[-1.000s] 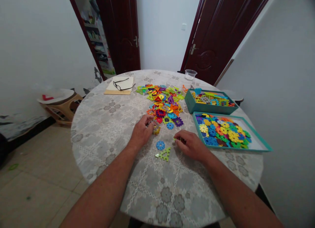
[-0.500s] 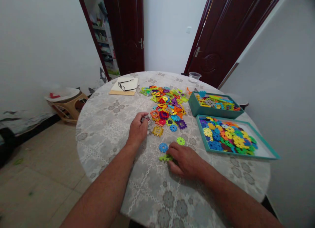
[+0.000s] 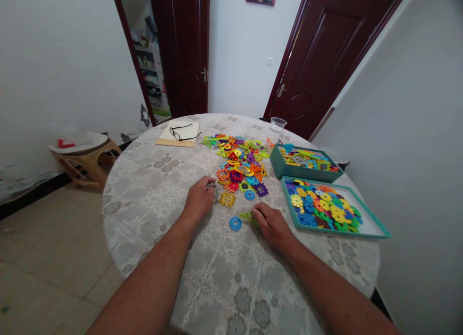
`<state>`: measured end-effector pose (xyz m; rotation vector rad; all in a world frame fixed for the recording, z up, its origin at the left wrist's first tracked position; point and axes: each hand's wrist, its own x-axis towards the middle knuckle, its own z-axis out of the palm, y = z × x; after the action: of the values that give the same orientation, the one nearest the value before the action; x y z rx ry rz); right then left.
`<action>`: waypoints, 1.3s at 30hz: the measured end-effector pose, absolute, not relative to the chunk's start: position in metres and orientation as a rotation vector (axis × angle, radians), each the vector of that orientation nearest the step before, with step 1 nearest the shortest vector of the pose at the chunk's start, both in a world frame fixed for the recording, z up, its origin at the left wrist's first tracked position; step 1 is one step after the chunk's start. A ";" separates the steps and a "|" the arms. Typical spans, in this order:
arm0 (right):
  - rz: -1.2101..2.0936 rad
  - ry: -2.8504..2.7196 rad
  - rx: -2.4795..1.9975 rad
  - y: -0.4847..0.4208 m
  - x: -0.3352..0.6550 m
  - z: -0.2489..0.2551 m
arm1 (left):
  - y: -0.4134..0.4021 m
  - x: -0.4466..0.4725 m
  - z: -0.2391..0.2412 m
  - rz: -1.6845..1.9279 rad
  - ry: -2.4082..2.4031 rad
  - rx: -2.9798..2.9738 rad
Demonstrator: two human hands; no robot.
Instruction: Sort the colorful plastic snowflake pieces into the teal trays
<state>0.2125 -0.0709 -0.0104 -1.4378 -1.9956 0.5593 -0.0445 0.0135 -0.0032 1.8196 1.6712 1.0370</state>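
Observation:
My left hand (image 3: 198,198) is closed on a grey plastic building piece (image 3: 211,184), which sticks out past the fingertips beside the pile. My right hand (image 3: 272,223) pinches a lime-green building piece (image 3: 248,218) that points left; its far end is hidden by the fingers. Just left of and below that piece, a blue notched disc (image 3: 235,223) lies flat on the tablecloth. Between the hands is a yellow square frame piece (image 3: 227,200). Beyond it spreads a heap of mixed colourful interlocking pieces (image 3: 240,164), with another blue disc (image 3: 249,194) at its near edge.
At right stand a deep teal box (image 3: 278,165) of assorted pieces and a shallow teal tray (image 3: 376,225) of flower-shaped discs. Eyeglasses (image 3: 177,134) rest on a pad (image 3: 162,142) at far left. A clear plastic cup (image 3: 278,124) is near the far edge.
My right hand has taken up the lime-green piece and moved it away from me, past the blue disc. The round green disc is out of sight. The view has tilted up slightly.

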 end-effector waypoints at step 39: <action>0.180 -2.037 -1.537 0.086 0.270 0.093 | 0.010 -0.036 -0.002 1.123 1.170 1.457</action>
<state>0.2697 0.0863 0.0926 -1.5372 -2.0366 0.1802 -0.0357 0.0101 -0.0023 1.4574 1.1699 1.1225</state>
